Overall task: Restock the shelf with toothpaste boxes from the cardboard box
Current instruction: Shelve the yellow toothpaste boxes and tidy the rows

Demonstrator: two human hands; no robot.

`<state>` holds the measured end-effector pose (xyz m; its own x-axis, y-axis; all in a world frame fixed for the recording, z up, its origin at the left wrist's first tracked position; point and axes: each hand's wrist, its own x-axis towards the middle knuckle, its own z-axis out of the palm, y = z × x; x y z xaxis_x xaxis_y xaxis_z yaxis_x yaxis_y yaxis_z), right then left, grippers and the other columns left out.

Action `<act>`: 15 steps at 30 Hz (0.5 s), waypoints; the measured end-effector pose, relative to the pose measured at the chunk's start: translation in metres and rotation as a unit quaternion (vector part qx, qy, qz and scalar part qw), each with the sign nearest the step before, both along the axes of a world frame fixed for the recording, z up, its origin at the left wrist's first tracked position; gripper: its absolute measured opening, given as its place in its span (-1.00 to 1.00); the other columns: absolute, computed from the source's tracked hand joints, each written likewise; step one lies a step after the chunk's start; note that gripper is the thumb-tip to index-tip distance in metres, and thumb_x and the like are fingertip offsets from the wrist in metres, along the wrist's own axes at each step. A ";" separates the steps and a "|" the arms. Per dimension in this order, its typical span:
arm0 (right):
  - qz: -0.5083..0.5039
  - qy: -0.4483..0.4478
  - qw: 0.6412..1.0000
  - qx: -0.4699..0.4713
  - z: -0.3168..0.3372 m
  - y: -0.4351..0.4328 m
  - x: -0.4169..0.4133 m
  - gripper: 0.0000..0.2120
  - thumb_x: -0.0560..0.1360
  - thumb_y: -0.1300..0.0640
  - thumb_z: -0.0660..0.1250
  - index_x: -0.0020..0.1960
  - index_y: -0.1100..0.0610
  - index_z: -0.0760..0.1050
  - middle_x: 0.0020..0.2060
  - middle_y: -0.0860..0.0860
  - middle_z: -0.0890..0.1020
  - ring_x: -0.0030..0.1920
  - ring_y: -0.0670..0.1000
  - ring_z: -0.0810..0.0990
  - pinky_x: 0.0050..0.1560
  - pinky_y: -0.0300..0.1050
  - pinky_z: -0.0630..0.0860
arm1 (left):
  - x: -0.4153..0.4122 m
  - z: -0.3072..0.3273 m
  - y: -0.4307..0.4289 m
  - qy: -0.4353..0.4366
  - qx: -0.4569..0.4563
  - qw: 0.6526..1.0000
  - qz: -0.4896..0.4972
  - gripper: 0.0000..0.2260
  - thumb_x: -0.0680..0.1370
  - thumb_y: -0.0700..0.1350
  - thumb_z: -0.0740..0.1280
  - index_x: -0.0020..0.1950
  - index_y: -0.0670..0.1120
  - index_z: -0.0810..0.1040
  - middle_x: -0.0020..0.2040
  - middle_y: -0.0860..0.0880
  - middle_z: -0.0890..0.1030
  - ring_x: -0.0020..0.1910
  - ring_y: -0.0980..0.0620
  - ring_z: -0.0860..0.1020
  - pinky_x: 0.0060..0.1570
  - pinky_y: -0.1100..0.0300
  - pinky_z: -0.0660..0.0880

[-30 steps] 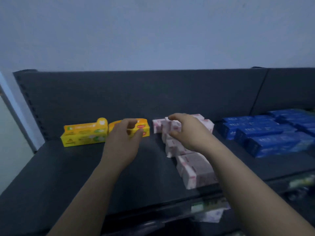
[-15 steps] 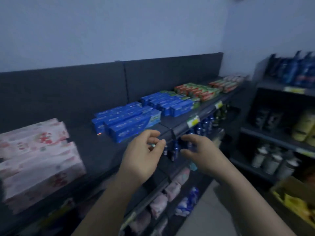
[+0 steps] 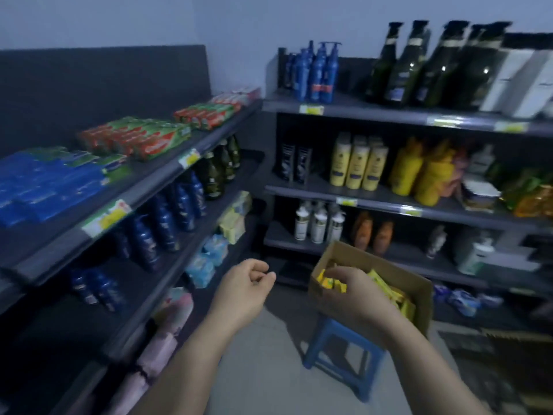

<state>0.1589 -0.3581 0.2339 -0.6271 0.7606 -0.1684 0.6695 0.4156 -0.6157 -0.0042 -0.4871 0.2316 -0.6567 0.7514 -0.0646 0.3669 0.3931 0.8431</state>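
A brown cardboard box (image 3: 420, 295) sits on a blue plastic stool (image 3: 339, 335) in the aisle, with several yellow toothpaste boxes (image 3: 389, 290) inside. My right hand (image 3: 356, 292) reaches into the box, its fingers curled down over the yellow boxes at the near left corner; whether they grip one is unclear. To the left of the box, my left hand (image 3: 245, 287) hangs in the air, loosely curled and holding nothing. The top shelf (image 3: 167, 173) on the left carries blue toothpaste boxes (image 3: 45, 184) and red-and-green ones (image 3: 143, 136).
Lower left shelves hold dark blue bottles (image 3: 167, 223) and pastel packets (image 3: 206, 265). A second shelf unit (image 3: 389, 113) behind the box carries dark, yellow and white bottles. Grey floor (image 3: 269, 369) lies between me and the stool.
My view has swung right from the shelf's yellow and pink boxes to the aisle. Both hands left the shelf and dropped; the right one now reaches into the cardboard box.
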 end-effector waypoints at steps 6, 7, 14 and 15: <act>-0.118 -0.045 0.989 -0.072 -0.053 0.086 0.044 -0.61 0.49 0.04 0.35 0.30 0.05 0.50 0.18 0.00 0.59 0.13 0.02 0.58 0.09 -0.09 0.52 | 0.004 -0.057 0.106 -0.050 -0.065 0.994 -0.075 -0.83 0.54 -0.05 0.36 0.10 -0.07 0.58 -0.02 0.00 0.63 -0.04 0.05 0.60 -0.05 0.24 0.48; -0.133 -0.053 0.986 -0.083 -0.062 0.101 0.048 -0.62 0.50 0.08 0.33 0.31 0.07 0.49 0.15 0.02 0.60 0.10 0.04 0.60 0.07 -0.07 0.52 | 0.003 -0.067 0.124 -0.061 -0.079 0.991 -0.087 -0.82 0.55 -0.05 0.35 0.11 -0.07 0.57 -0.01 0.00 0.63 -0.02 0.05 0.60 -0.01 0.21 0.50; -0.231 -0.096 0.963 -0.103 -0.110 0.205 0.055 -0.61 0.52 0.22 0.29 0.34 0.09 0.49 0.28 0.06 0.54 0.24 0.07 0.51 -0.03 -0.26 0.33 | -0.022 -0.124 0.253 -0.099 -0.135 0.976 -0.141 -0.85 0.55 -0.09 0.34 0.07 -0.10 0.57 0.03 -0.05 0.63 0.01 -0.05 0.62 0.14 0.04 0.53; -0.243 -0.108 0.958 -0.108 -0.116 0.218 0.054 -0.61 0.51 0.23 0.28 0.34 0.08 0.49 0.27 0.07 0.55 0.24 0.07 0.52 -0.06 -0.26 0.32 | -0.026 -0.131 0.271 -0.107 -0.145 0.973 -0.144 -0.84 0.55 -0.10 0.34 0.09 -0.13 0.58 0.04 -0.06 0.63 0.02 -0.05 0.61 0.13 0.06 0.52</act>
